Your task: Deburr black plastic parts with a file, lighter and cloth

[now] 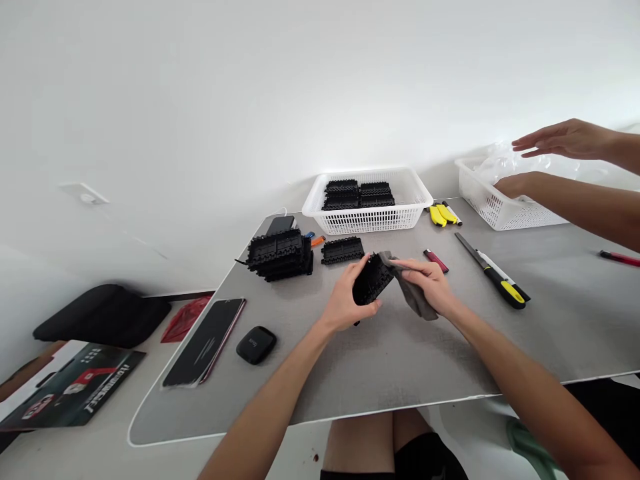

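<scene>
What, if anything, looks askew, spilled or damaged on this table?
The stack of black parts looks slightly askew: its pieces sit offset from one another, while those in the white basket lie in neater rows. No spill or damage stands out.

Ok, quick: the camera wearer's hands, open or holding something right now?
Left hand: closed, holding a black piece.
Right hand: closed, holding a gray cloth against that piece.

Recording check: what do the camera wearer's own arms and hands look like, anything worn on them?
The ungloved left hand and ungloved right hand show no rings, watch or bracelet; both slim forearms are sleeveless where visible.
</scene>
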`<state>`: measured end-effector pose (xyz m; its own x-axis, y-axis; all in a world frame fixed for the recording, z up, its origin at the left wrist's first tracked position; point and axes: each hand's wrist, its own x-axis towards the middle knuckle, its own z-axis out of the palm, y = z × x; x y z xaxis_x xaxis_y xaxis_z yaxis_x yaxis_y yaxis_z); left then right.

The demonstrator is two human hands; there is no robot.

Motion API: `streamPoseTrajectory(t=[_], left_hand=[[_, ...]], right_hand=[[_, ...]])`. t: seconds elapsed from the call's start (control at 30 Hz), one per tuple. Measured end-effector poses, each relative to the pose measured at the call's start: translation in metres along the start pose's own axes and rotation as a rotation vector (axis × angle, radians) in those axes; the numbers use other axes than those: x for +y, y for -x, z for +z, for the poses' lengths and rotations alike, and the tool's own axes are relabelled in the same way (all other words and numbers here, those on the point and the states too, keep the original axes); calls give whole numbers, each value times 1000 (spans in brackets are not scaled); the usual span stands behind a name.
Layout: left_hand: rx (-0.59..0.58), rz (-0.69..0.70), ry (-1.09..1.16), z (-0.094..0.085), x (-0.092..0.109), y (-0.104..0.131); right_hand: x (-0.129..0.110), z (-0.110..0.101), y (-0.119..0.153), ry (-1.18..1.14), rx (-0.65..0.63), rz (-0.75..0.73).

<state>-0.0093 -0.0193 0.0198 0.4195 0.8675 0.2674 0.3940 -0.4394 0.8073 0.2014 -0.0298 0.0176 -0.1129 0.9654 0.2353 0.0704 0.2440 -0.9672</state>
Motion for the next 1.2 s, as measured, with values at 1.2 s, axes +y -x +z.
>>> streamPoseTrajectory(t=[1.2], left_hand=[[304, -433, 1010, 9, -9, -5]], right_hand=[[42, -178, -7, 1092, 590, 800]])
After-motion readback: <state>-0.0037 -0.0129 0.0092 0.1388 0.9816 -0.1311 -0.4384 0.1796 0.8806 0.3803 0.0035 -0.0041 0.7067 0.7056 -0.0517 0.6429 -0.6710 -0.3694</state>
